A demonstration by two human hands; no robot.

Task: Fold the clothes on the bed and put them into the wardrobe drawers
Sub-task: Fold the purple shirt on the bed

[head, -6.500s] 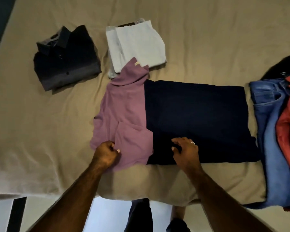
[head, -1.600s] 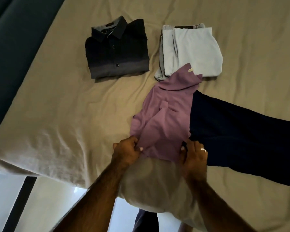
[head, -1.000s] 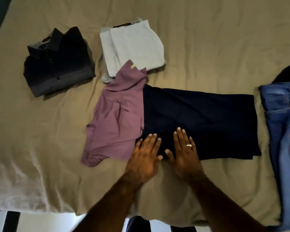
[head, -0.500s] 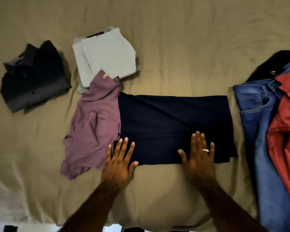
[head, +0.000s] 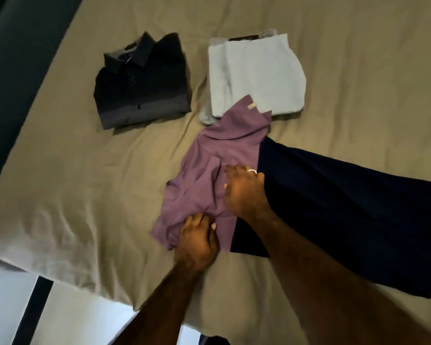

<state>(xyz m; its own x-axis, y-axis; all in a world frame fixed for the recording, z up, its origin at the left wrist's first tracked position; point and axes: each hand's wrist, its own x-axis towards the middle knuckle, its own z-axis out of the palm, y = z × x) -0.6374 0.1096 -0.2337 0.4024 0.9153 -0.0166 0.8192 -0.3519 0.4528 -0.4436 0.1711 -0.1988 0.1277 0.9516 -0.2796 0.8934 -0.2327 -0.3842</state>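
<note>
A shirt with a purple top part (head: 209,175) and a navy lower part (head: 346,215) lies across the tan bed (head: 85,195), folded into a long strip. My left hand (head: 197,241) grips the bunched purple fabric at its near edge. My right hand (head: 244,190), wearing a ring, sits with curled fingers on the purple part next to the navy seam and seems to grip the cloth. The purple collar overlaps a folded pale blue garment (head: 256,73).
A folded dark button shirt (head: 142,80) lies at the back left of the bed. A dark headboard or wall (head: 13,70) runs along the left side. The bed's near edge and a pale floor (head: 67,317) show at bottom left.
Half a second ago both hands lay flat on the navy part's near edge. Now both have moved left onto the purple part and curled into its fabric. The view has swung left.
</note>
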